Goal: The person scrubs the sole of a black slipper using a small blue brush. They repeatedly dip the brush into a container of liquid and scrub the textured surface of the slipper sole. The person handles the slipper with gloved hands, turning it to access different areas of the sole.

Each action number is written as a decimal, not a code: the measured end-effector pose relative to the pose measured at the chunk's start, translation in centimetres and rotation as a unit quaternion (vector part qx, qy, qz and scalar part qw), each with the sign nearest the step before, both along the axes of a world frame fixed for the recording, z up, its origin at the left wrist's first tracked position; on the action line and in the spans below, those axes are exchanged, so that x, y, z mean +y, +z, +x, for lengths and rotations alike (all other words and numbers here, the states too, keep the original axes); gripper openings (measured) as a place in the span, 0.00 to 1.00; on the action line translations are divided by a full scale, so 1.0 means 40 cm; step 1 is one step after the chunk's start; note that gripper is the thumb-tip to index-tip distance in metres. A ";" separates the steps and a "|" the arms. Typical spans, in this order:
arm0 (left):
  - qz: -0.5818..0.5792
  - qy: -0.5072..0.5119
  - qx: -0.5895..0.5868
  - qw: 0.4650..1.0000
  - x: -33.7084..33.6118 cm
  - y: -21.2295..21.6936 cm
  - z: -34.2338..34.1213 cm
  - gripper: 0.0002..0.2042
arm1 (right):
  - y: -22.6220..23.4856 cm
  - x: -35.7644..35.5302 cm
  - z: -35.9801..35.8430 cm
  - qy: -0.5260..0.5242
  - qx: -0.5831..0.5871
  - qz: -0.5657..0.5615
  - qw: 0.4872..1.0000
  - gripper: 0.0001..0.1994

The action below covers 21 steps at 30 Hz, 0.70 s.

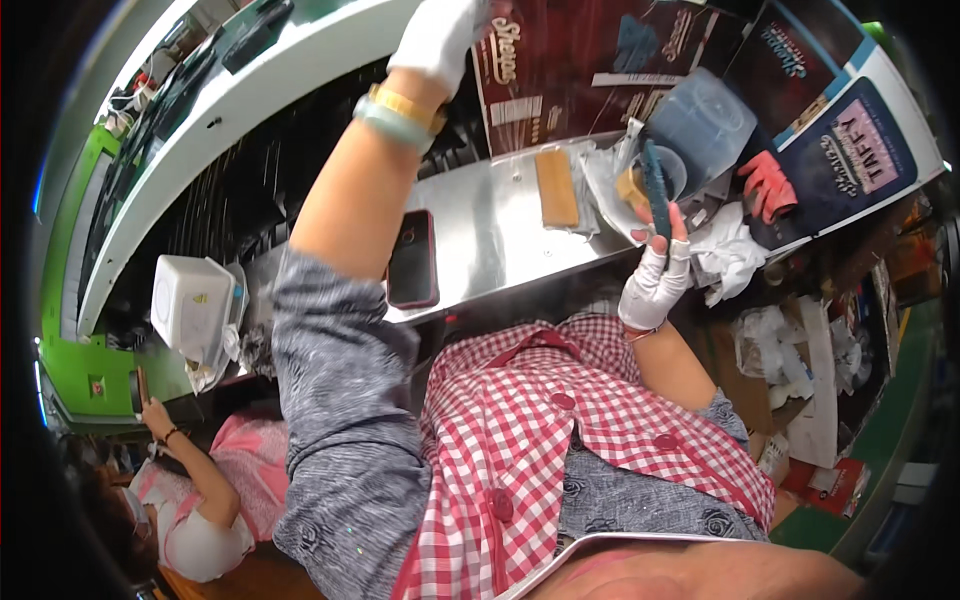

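Note:
My left hand [432, 45], in a white glove, reaches up to the top edge of the view, next to a dark red printed carton [570, 75]. Its fingers are cut off or blurred, so what they do is hidden. At the right, my right hand [657, 285] wears a white glove with bare fingertips. Its fingers are closed on a long, narrow dark teal piece [655, 185], which points upward in front of a clear plastic tub [702, 125]. Left of that piece, a tan rectangular block [556, 188] lies on the metal bench [485, 235].
A phone [412, 262] lies on the bench near my left forearm. Crumpled white cloth [730, 250] and a pinkish-red glove-like item [768, 187] sit beside my right hand. A dark blue carton [845, 165] stands right. A white container [188, 305] and a co-worker [215, 480] are left.

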<state>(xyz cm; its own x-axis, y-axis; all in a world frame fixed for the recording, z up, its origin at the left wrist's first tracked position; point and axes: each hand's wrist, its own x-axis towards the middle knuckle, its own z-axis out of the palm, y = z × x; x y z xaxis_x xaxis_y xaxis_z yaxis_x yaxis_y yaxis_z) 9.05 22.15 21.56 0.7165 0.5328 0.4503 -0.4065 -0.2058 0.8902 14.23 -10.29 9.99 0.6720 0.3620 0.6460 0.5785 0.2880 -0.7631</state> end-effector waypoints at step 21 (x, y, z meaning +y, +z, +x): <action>0.374 0.210 0.500 0.753 -0.148 -0.407 -0.459 0.21 | -0.182 0.116 0.015 0.093 -0.294 -0.282 0.908 0.12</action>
<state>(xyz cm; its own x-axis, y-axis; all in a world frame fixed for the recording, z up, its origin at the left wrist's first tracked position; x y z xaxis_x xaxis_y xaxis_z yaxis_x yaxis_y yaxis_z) -9.30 16.24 5.29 0.7361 0.6715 0.0846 0.6294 -0.7251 0.2793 14.83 -5.66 2.70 0.1649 0.8190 0.5496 0.9154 0.0804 -0.3944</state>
